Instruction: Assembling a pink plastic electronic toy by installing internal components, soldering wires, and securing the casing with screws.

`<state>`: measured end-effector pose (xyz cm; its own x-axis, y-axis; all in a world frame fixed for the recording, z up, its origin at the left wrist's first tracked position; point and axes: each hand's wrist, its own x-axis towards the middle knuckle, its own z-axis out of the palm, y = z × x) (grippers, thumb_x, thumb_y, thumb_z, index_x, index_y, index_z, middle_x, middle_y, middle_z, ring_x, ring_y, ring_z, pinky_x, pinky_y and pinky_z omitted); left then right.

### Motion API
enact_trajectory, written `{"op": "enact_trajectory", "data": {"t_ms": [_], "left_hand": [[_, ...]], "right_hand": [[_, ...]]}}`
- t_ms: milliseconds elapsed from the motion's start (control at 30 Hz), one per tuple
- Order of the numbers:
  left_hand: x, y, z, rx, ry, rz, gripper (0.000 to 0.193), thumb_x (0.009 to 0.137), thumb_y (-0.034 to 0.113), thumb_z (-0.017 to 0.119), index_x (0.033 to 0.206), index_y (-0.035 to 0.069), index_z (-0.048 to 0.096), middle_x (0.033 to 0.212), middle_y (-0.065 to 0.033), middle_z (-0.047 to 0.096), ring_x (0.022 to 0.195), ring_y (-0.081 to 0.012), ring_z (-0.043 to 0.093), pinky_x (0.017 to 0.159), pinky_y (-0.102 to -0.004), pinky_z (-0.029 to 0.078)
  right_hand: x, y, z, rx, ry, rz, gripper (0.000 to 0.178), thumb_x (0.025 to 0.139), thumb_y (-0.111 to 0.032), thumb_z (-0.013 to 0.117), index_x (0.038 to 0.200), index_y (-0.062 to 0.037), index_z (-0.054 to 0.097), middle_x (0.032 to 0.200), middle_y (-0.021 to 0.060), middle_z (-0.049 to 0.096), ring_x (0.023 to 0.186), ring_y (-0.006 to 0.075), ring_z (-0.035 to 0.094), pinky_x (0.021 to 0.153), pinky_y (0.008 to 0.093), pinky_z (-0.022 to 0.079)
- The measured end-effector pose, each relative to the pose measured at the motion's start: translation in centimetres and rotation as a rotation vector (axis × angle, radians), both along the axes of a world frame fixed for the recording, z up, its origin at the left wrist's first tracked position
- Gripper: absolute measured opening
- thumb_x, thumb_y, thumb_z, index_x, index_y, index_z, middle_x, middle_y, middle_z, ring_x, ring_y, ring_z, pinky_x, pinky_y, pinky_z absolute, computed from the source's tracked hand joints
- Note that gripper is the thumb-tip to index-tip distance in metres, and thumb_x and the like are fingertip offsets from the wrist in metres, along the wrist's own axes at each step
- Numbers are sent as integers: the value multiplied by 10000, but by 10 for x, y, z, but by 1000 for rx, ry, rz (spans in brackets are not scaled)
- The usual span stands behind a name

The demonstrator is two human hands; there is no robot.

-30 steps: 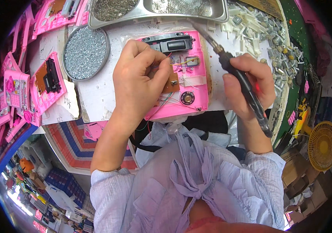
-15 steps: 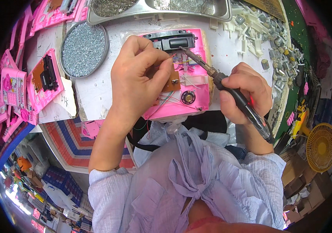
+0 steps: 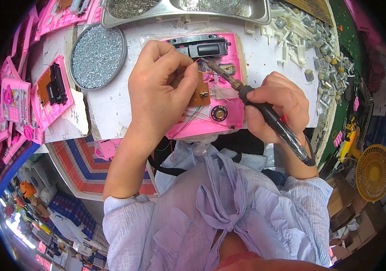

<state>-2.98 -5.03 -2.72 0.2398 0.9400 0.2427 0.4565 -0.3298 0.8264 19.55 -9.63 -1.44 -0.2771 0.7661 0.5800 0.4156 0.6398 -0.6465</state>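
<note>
In front of me on the table lies an open pink plastic housing (image 3: 232,115) with a brown circuit board (image 3: 200,96), a small round speaker (image 3: 219,113), a black slotted part (image 3: 205,49) and several thin wires. My right hand (image 3: 283,106) grips a soldering iron (image 3: 269,118) by its black handle. The iron's tip points up and left, close to the fingertips of my left hand. My left hand (image 3: 161,86) is above the housing's left side, thumb and forefinger pinched on a thin wire (image 3: 198,60) beside the tip. Those fingers cover part of the board.
A round dish of small screws (image 3: 97,56) stands to the left. Beyond the housing is a metal tray (image 3: 186,17) of small metal parts. White plastic pieces and small motors (image 3: 324,67) lie heaped at right. Pink housings (image 3: 17,106) are stacked far left. A yellow fan (image 3: 374,171) stands lower right.
The soldering iron and my right hand have moved left, bringing the tip from the black part down to the wire by my left fingertips. My left hand has barely shifted.
</note>
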Motion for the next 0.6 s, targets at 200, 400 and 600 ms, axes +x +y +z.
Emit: {"op": "enact_trajectory", "data": {"t_ms": [200,400,600], "left_hand": [[1,2,-2,45,-12,11,67,793,11,762,812,6,698,838,-63,565,650,-150,581,561,-278,475],[3,2,-5,22,-35,27,66,784,9,754,796,6,689,838,-70,565,656,-157,583,578,-286,483],[5,2,-4,17,-35,28,70,774,5,745,778,7,675,837,-74,566,659,-164,586,591,-291,491]], "right_hand": [[0,2,0,8,10,6,366,641,44,759,983,-24,647,757,73,681,514,222,549,513,327,430],[3,3,2,-24,-14,7,356,653,31,766,989,-24,662,744,72,676,519,217,553,513,319,433],[4,-1,6,-230,114,-69,280,714,-12,773,982,-17,690,741,75,683,534,145,560,497,267,432]]}}
